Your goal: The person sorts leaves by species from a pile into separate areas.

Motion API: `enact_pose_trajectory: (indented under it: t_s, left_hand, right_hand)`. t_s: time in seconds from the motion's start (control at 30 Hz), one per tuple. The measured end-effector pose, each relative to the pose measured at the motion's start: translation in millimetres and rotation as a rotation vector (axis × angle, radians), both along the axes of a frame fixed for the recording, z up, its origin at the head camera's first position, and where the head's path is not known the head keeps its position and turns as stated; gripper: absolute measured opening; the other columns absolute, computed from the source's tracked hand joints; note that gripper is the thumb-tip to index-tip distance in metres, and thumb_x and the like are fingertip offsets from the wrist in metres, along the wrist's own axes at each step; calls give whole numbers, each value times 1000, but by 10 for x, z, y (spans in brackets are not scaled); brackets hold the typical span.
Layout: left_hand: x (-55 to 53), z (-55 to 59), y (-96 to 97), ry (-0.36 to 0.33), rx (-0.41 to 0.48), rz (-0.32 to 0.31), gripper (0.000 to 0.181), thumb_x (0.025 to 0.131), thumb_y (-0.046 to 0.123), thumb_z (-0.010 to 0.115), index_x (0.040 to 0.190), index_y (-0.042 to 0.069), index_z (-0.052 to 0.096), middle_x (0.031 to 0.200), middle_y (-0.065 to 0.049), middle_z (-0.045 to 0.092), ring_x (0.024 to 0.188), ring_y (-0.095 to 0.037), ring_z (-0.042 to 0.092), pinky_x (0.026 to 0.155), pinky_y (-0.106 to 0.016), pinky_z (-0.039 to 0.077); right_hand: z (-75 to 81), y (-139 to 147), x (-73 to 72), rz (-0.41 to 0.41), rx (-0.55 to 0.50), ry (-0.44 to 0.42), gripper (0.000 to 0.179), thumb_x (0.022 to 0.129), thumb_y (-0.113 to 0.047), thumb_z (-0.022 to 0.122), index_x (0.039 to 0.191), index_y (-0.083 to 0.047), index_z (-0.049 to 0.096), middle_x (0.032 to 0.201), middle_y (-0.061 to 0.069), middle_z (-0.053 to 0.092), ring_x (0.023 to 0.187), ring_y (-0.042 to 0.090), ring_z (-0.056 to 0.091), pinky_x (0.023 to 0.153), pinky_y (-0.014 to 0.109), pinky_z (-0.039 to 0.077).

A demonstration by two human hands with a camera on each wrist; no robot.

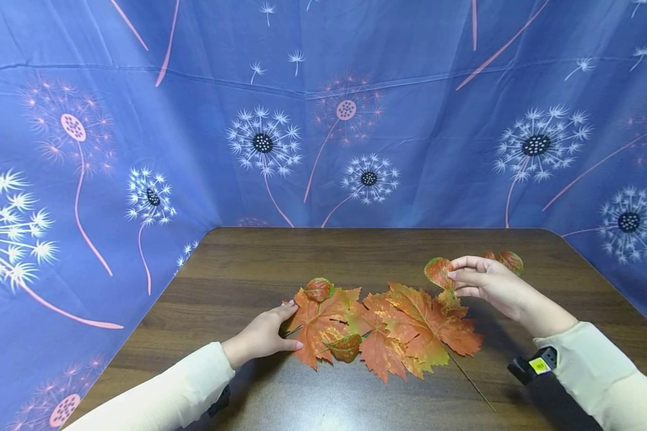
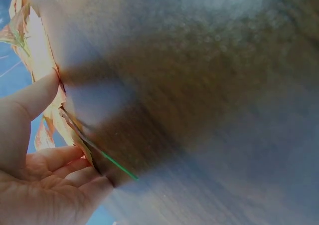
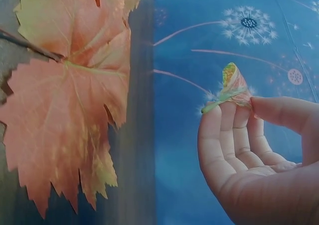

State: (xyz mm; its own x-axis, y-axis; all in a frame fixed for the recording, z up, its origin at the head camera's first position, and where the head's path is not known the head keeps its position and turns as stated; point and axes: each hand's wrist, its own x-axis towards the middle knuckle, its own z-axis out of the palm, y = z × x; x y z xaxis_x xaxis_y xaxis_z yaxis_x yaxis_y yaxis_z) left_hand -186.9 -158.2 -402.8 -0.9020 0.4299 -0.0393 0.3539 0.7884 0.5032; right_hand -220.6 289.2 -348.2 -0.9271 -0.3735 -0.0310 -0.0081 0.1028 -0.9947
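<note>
Large orange-red maple-shaped leaves (image 1: 410,320) lie overlapping in a row across the table. At the row's left end my left hand (image 1: 264,334) touches a leaf's edge, thumb and fingers spread apart; in the left wrist view a thin green-tipped stem (image 2: 119,166) sticks out near those fingers. My right hand (image 1: 498,290) pinches a small rounded red-green leaf (image 1: 438,272) between thumb and fingertips, above the right end of the row. Its short green stalk (image 3: 212,107) shows in the right wrist view. Two more small rounded leaves (image 1: 319,290) (image 1: 345,348) rest on the left large leaf.
Behind my right hand lie other small rounded leaves (image 1: 511,262), partly hidden. A thin dark stem (image 1: 471,382) reaches from the large leaves toward the table's near side. Around the brown wooden table (image 1: 280,254) hangs a blue dandelion-patterned cloth (image 1: 426,137).
</note>
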Motion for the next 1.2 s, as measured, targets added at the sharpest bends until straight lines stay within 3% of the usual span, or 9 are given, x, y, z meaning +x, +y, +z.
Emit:
enact_pose_trajectory:
  t_s: [0.27, 0.93, 1.2]
  left_hand:
    - [-3, -12, -2, 1, -3, 3, 80, 79, 30, 80, 141, -7, 44, 149, -23, 41, 137, -42, 40, 110, -55, 34]
    - [-31, -35, -10, -13, -4, 17, 81, 79, 31, 80, 142, -5, 44, 151, -21, 39, 138, -40, 38, 111, -54, 33]
    - [-21, -29, -12, -4, 2, 8, 81, 79, 31, 80, 141, -6, 44, 150, -23, 40, 137, -41, 39, 111, -54, 33]
  right_hand:
    - [-15, 113, -96, -40, 14, -5, 11, 99, -8, 53, 106, -13, 58, 94, -9, 63, 86, 9, 64, 78, 26, 56]
    - [-68, 322, -270, -61, -81, -29, 16, 98, -3, 52, 101, -15, 62, 91, -6, 65, 81, 9, 65, 75, 25, 57]
    - [-54, 484, -404, -105, -26, -33, 12, 99, -6, 53, 103, -15, 60, 92, -8, 65, 82, 9, 65, 75, 26, 57]
